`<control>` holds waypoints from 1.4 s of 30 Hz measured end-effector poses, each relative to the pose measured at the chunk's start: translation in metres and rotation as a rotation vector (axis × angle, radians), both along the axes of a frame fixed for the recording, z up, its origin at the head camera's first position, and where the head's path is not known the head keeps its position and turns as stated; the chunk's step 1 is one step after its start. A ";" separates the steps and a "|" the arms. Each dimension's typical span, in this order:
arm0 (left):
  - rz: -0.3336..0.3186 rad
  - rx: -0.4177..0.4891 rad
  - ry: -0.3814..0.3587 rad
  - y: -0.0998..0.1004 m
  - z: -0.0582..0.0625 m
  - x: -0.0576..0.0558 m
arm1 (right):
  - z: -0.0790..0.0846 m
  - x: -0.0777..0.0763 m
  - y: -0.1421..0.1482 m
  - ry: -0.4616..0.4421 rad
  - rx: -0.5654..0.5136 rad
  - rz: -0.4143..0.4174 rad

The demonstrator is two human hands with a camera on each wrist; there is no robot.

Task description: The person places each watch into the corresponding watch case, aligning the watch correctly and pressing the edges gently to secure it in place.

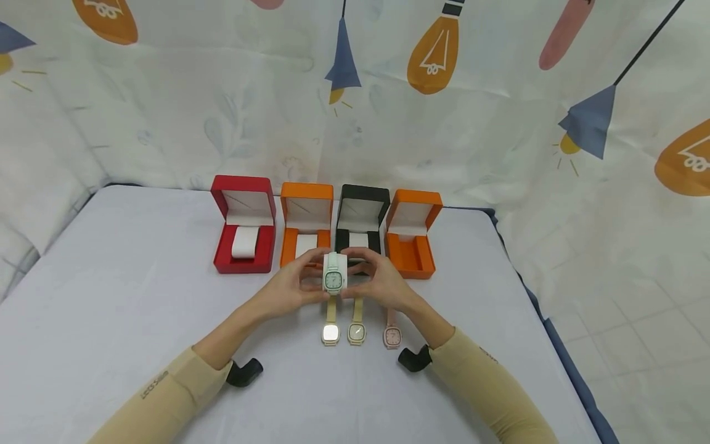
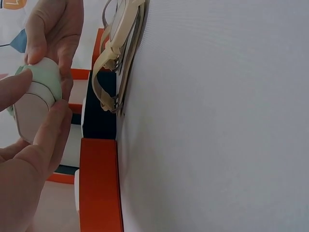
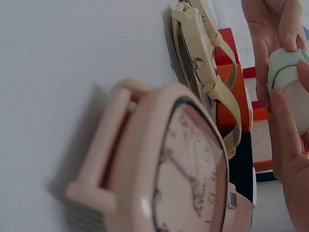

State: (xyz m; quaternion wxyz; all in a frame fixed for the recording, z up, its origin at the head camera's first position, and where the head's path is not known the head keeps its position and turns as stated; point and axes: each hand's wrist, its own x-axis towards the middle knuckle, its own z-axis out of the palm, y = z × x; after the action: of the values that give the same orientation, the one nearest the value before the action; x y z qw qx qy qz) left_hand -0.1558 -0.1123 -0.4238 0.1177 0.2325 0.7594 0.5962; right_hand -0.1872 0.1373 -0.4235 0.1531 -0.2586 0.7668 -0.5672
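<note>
A mint-green watch [image 1: 333,279] is wrapped round a white cushion [image 1: 342,262], raised above the table in front of the open boxes. My left hand [image 1: 288,285] grips the cushion and watch from the left, and my right hand [image 1: 385,282] grips them from the right. In the left wrist view, fingers and thumbs press on the pale green strap [image 2: 49,72] around the cushion. Below the hands lie a pale-yellow watch [image 1: 330,333], a second yellowish watch [image 1: 357,333] and a pink watch [image 1: 392,337], straps pointing away from me.
Along the back stand four opened boxes: red [image 1: 243,246], orange [image 1: 289,242], black [image 1: 341,239] and another orange one [image 1: 410,256]. White cushions sit in the first three; the right one shows its orange inside. A patterned curtain [image 1: 249,92] hangs behind the white-covered table [image 1: 138,296].
</note>
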 end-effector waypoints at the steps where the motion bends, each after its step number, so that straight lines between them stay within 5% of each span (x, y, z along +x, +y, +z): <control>1: 0.000 0.003 0.001 0.001 0.000 0.000 | 0.000 0.000 0.000 0.003 0.001 -0.001; 23: -0.035 0.015 -0.019 0.001 -0.003 0.002 | 0.001 0.003 0.001 -0.033 0.026 0.022; 31: -0.032 0.058 0.032 0.005 -0.006 0.006 | -0.002 0.001 0.003 -0.047 0.015 0.007; 42: 0.052 0.018 0.209 0.010 -0.004 0.008 | 0.001 0.001 0.002 -0.081 -0.014 0.001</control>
State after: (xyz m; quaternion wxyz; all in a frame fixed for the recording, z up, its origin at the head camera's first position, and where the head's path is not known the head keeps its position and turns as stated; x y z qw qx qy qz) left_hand -0.1480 -0.1027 -0.4277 0.0202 0.2746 0.7678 0.5785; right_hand -0.1867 0.1394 -0.4228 0.1824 -0.2370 0.7560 -0.5823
